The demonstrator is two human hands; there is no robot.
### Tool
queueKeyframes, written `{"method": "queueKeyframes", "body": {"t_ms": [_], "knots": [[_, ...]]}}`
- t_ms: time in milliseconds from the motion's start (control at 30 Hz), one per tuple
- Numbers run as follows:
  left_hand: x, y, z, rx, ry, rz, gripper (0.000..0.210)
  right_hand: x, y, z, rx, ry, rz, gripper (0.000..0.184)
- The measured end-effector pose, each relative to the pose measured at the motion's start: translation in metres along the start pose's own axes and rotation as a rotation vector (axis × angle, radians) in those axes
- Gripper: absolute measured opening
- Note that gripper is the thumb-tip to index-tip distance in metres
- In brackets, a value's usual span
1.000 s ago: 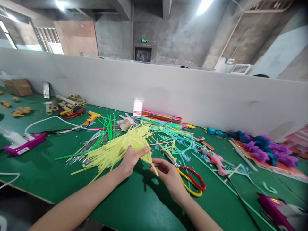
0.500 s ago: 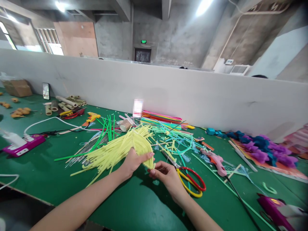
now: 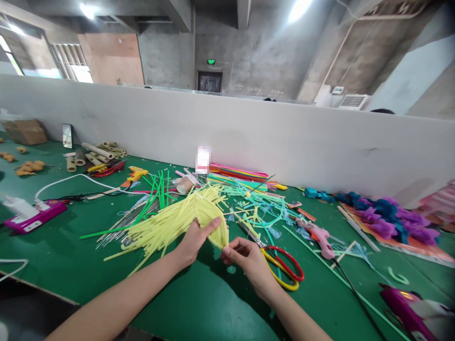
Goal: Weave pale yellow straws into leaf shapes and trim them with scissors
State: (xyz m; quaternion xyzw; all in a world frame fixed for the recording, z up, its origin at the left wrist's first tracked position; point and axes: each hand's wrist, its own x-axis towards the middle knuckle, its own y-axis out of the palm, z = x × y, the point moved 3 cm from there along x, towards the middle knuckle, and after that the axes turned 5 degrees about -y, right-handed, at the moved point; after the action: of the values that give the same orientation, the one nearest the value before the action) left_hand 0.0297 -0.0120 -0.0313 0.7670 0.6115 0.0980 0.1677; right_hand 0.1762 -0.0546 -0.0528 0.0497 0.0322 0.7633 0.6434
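Observation:
My left hand (image 3: 194, 241) is closed around a pale yellow leaf shape made of chenille stems (image 3: 209, 213), its thumb lying across the top. At the leaf's lower right tip, my right hand (image 3: 245, 255) pinches the end between thumb and fingertips. Exactly what sits in that pinch is partly hidden by the fingers. A pile of loose yellow chenille stems (image 3: 152, 227) spreads over the table to the left of and behind the leaf. Scissors with red and yellow handles (image 3: 284, 265) lie just right of my right hand, their blades pointing away.
A pink glue gun (image 3: 320, 239) lies on the right, a yellow glue gun (image 3: 137, 174) at back left. Purple power strips (image 3: 39, 215) sit at both sides. Coloured stems (image 3: 241, 173) lie along the white partition (image 3: 284, 137). Purple and blue fuzzy pieces (image 3: 387, 218) rest at far right.
The leaf has turned a little, so its face shows more and its edge less. My left thumb has moved up and left along it. My right hand stays at the tip.

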Motion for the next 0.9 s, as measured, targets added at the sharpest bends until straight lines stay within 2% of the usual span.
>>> {"method": "queueKeyframes", "body": {"t_ms": [200, 367, 667, 900], "knots": [[0.0002, -0.0040, -0.0004, 0.080, 0.030, -0.030, 0.036, 0.0010, 0.0012, 0.0007, -0.026, 0.002, 0.008, 0.032], [-0.0016, -0.0039, -0.0015, 0.077, 0.018, -0.108, 0.038, 0.0014, 0.0008, -0.0016, -0.038, 0.000, 0.006, 0.032], [-0.0014, -0.0028, -0.0028, 0.099, 0.069, -0.047, 0.033, 0.0036, -0.0028, -0.0049, -0.033, -0.013, -0.018, 0.030], [0.0024, -0.0070, -0.0024, 0.031, 0.090, -0.120, 0.035, 0.0002, -0.0012, -0.0053, -0.020, 0.002, 0.016, 0.031]]}}
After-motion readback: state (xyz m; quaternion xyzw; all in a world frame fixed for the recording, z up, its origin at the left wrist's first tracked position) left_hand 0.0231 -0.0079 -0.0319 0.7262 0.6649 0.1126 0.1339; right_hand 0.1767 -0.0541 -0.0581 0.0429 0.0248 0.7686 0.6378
